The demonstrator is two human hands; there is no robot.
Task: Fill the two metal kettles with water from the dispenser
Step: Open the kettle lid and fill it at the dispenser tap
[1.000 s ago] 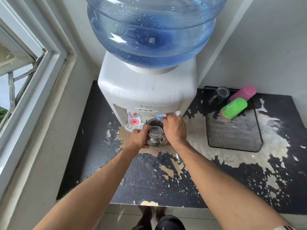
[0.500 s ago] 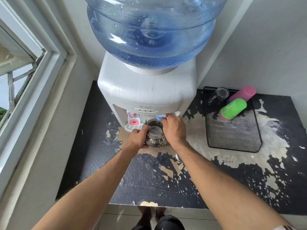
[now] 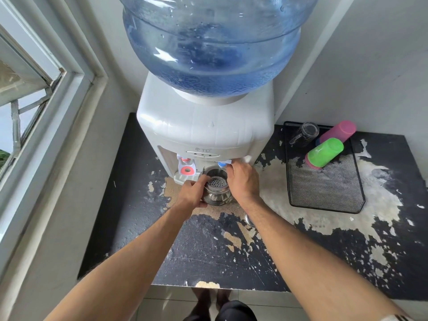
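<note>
A white water dispenser (image 3: 203, 128) with a big blue bottle (image 3: 213, 42) stands at the back of the worn black table (image 3: 208, 258). A small metal kettle (image 3: 216, 189) with a perforated strainer in its open mouth sits under the blue tap (image 3: 222, 163). My left hand (image 3: 191, 193) grips the kettle's left side. My right hand (image 3: 243, 181) rests against its right side, fingers up at the blue tap. A bit of shiny metal (image 3: 249, 220) peeks out under my right forearm; I cannot tell what it is.
The red tap (image 3: 186, 169) is left of the kettle. A black mesh tray (image 3: 324, 188) at the right holds a green cup (image 3: 325, 150), a pink cup (image 3: 338, 130) and a dark glass mug (image 3: 305, 133). A window frame (image 3: 46, 107) lines the left wall.
Hardly anything differs. Both hands stay on the kettle under the blue tap, and the ripples inside the bottle have shifted.
</note>
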